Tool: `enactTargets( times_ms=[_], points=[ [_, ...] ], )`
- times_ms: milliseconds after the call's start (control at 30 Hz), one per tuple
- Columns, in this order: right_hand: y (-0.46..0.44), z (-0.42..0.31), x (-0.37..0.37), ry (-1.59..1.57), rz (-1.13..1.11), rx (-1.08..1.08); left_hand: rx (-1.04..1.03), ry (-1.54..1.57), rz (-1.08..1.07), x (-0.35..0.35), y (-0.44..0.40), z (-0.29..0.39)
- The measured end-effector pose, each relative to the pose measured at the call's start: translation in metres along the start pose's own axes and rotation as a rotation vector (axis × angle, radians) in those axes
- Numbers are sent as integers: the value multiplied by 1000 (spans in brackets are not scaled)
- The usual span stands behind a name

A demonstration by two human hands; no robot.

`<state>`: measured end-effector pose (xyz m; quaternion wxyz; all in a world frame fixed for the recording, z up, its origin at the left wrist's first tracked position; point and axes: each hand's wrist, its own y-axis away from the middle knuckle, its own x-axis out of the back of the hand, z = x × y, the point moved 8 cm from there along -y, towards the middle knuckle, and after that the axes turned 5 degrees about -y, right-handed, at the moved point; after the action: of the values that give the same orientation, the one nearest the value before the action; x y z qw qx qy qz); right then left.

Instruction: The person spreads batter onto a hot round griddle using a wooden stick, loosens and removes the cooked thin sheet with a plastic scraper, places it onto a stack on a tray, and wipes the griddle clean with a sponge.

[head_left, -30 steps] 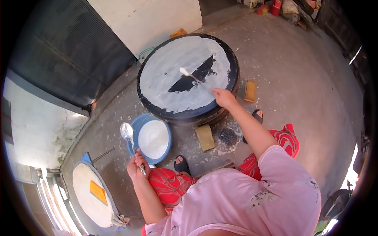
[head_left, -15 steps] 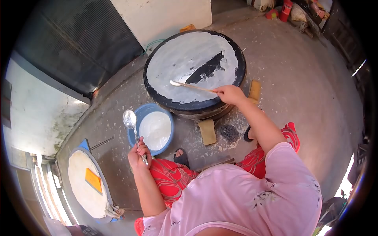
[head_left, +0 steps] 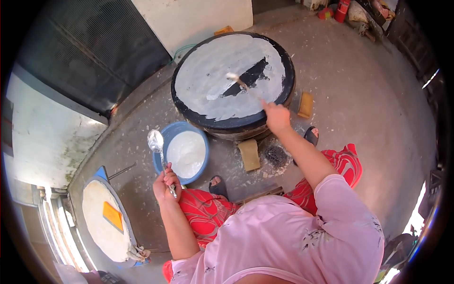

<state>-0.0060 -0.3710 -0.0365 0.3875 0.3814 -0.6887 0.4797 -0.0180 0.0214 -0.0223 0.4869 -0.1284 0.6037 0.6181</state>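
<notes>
My left hand (head_left: 166, 186) is closed around the handle of a metal ladle (head_left: 155, 140), its shiny bowl raised by the left rim of a blue basin (head_left: 203, 171) of white batter (head_left: 187, 152). My right hand (head_left: 278, 117) grips a thin wooden spreader (head_left: 242, 84), blurred by motion, with its whitened tip over the large round black griddle (head_left: 222, 125). White batter (head_left: 203, 78) coats most of the griddle in an uneven layer. A dark bare strip (head_left: 250, 78) crosses it right of the middle, near the spreader.
At the lower left, a round board (head_left: 99, 232) carries pale flat sheets and a yellow scraper (head_left: 112, 217). Yellow blocks (head_left: 249, 155) lie around the griddle's base. A dark mesh-like clump (head_left: 275, 157) sits near my feet. A red cylinder (head_left: 341, 11) stands far back.
My right hand has moved the spreader's tip up and to the right across the griddle, towards the bare strip. The left hand and ladle have barely moved. My right foot shows more.
</notes>
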Motion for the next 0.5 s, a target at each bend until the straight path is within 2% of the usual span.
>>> enactTargets(
  times_ms=[33,100,133,200,233,333,433,500],
  points=[
    [-1,0,2,2,0,0,1,1,-1,0,1,0],
    [-2,16,6,-244,6,-211,-45,3,1,1,2,5],
    [6,4,5,-267,0,-188,-41,1,-1,2,1,5],
    [25,-33,11,-300,-46,63,-49,35,26,5,0,7],
    [23,-27,9,-301,-45,60,-48,32,27,5,-1,7],
    [6,28,4,-52,-6,-86,-26,47,21,7,-1,7],
    [-5,54,11,-76,17,-208,0,26,12,4,0,4],
    [10,47,11,-312,118,-306,-30,21,-18,4,-1,7]
  ],
)
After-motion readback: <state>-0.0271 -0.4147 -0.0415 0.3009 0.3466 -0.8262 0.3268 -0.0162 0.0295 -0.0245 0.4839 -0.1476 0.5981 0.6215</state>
